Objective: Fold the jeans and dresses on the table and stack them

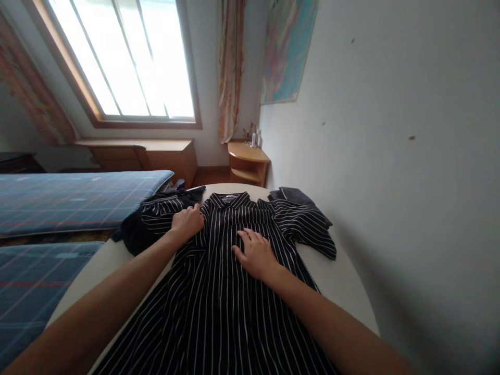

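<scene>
A black shirt with white stripes [221,281] lies spread front up, its collar at the far side and its hem toward me. My left hand [188,221] is closed, pinching the shirt at the shoulder on the left, beside the bunched sleeve. On the chest, right of the button line, my right hand [255,253] rests with fingers apart. The right sleeve [307,224] is stretched out to the side. Under the shirt is a round white table [344,281].
Dark folded clothes [299,197] lie at the table's far right, and a dark garment [136,232] at the left. Beds with blue plaid covers [78,200] stand left. A wall [422,208] runs along the right; a corner shelf [250,152] stands behind.
</scene>
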The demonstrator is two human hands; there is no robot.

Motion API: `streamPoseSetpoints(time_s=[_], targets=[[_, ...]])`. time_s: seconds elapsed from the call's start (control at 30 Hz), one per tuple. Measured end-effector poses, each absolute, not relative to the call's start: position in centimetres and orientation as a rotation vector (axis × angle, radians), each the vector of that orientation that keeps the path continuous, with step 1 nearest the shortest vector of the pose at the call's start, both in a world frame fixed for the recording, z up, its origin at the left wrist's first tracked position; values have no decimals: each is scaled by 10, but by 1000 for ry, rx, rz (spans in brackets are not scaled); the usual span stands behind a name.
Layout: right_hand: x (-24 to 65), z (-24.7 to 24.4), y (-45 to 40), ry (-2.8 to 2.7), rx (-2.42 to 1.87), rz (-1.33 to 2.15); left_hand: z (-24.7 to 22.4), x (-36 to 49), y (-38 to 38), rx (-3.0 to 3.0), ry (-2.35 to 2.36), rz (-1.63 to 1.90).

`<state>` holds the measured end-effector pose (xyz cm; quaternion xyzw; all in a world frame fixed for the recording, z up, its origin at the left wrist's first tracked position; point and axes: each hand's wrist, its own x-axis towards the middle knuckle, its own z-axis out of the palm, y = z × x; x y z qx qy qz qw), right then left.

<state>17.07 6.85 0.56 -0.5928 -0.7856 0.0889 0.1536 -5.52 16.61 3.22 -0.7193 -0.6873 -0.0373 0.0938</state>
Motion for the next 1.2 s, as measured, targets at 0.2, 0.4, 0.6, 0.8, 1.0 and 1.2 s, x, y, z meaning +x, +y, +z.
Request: streamPoseSetpoints(time_s=[0.2,0.4,0.6,0.8,1.0,1.2], targets=[[170,-21,98,-2285,-1845,351,42,-74,187,-2171,-2030,42],[174,-27,110,-2242,-1858,308,49,-77,197,-2357,-1970,330],[176,-27,110,-2237,-1815,290,73,-93,203,-2329,-1951,306],[176,-27,110,-2221,-1817,285,122,-121,209,-1886,-2054,-46],[175,-26,109,-2203,-1813,299,107,-114,208,-1815,-1967,-206],[175,-27,110,-2190,-1817,297,31,-50,195,-2304,-1759,-88]])
